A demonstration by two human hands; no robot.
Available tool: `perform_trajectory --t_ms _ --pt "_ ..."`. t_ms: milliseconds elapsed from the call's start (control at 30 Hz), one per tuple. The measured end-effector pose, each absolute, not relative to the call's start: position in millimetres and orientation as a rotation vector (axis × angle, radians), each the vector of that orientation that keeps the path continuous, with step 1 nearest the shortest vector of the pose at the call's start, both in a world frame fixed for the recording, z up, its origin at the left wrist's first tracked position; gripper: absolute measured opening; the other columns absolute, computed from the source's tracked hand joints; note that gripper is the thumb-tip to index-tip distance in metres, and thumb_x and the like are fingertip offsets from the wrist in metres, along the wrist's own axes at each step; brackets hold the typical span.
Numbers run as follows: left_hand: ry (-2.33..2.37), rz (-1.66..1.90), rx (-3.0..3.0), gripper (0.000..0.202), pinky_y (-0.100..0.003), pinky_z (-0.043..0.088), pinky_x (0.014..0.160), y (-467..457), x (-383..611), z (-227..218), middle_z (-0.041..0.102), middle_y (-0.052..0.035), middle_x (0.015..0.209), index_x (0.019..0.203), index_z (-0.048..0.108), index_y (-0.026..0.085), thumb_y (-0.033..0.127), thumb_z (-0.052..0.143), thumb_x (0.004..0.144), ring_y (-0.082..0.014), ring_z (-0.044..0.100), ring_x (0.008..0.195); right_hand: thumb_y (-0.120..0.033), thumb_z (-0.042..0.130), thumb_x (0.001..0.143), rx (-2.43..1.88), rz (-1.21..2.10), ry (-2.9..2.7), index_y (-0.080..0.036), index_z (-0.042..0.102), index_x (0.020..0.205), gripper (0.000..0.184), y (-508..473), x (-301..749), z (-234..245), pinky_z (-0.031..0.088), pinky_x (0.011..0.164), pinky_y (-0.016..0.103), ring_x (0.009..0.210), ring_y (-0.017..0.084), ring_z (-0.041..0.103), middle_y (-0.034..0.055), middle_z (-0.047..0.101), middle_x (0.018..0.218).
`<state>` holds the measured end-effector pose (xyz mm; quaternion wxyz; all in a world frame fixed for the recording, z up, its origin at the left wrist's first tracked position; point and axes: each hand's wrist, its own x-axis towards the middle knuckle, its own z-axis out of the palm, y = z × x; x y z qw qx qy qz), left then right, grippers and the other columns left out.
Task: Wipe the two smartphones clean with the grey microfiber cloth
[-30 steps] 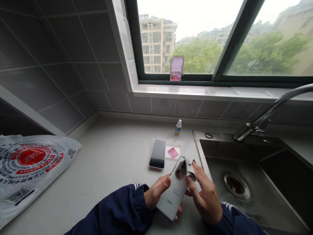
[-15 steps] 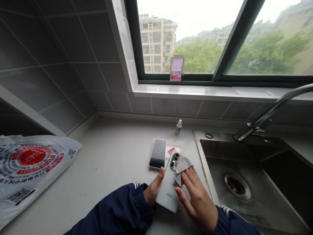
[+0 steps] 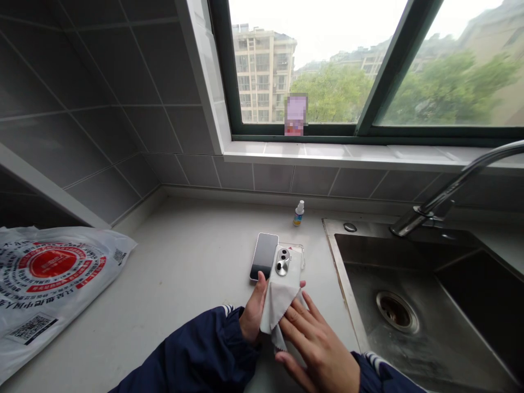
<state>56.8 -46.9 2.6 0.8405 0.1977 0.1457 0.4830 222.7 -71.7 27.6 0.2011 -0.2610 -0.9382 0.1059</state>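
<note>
My left hand (image 3: 252, 308) grips a white phone (image 3: 281, 267) by its left edge, back side up, with the round camera unit showing at the top. My right hand (image 3: 315, 344) presses a light grey cleaning cloth (image 3: 278, 305) flat against the lower part of the phone's back, fingers stretched out. Both arms wear dark blue sleeves. A second phone (image 3: 264, 255) lies screen up on the counter just left of the held one. A clear phone case (image 3: 301, 252) lies mostly hidden behind the held phone.
A small dropper bottle (image 3: 298, 213) stands near the wall. A steel sink (image 3: 409, 295) with a tap (image 3: 450, 188) fills the right. A printed plastic bag (image 3: 45, 278) lies at the left on the pale counter (image 3: 184, 273). A window runs above.
The white phone has tilted flatter and moved away from me, over the clear case. My right hand slid the cloth from the camera unit down to the phone's lower back.
</note>
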Motion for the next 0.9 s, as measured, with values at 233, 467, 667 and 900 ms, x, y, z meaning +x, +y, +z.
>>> perform_trajectory --t_ms 233,467,667,900 --pt "0.482 1.048 0.293 0.096 -0.047 0.047 0.080 -47 51 16 0.067 -0.0267 0.115 0.137 0.049 0.004 0.081 0.027 0.083 -0.0312 0.069 0.080 -0.037 0.058 0.094 -0.532 0.273 -2.584 -0.014 0.054 0.134 0.046 -73 215 30 0.025 0.120 0.047 0.134 0.027 0.049 0.0122 0.066 0.125" --pt "0.434 0.949 0.292 0.112 -0.043 0.044 0.083 -45 45 17 0.071 -0.0276 0.092 0.135 0.046 -0.006 0.087 0.023 0.077 -0.0328 0.069 0.084 -0.036 0.056 0.095 -0.522 0.166 -2.598 -0.014 0.062 0.122 0.035 -72 212 35 0.029 0.119 0.044 0.131 0.026 0.052 0.0111 0.068 0.121" --pt "0.412 0.963 0.284 0.110 -0.044 0.044 0.085 -43 42 21 0.071 -0.0253 0.093 0.137 0.046 -0.003 0.087 0.025 0.078 -0.0331 0.068 0.086 -0.030 0.058 0.094 -0.553 0.203 -2.528 -0.013 0.061 0.122 0.033 -71 214 37 0.030 0.119 0.046 0.131 0.026 0.051 0.0116 0.068 0.120" --pt "0.453 1.038 0.241 0.103 -0.044 0.047 0.084 -41 43 22 0.070 -0.0251 0.103 0.131 0.053 -0.001 0.084 0.028 0.080 -0.0322 0.068 0.087 -0.022 0.054 0.096 -0.579 0.259 -2.598 -0.014 0.056 0.129 0.034 -70 220 40 0.027 0.120 0.050 0.134 0.026 0.048 0.0119 0.064 0.128"
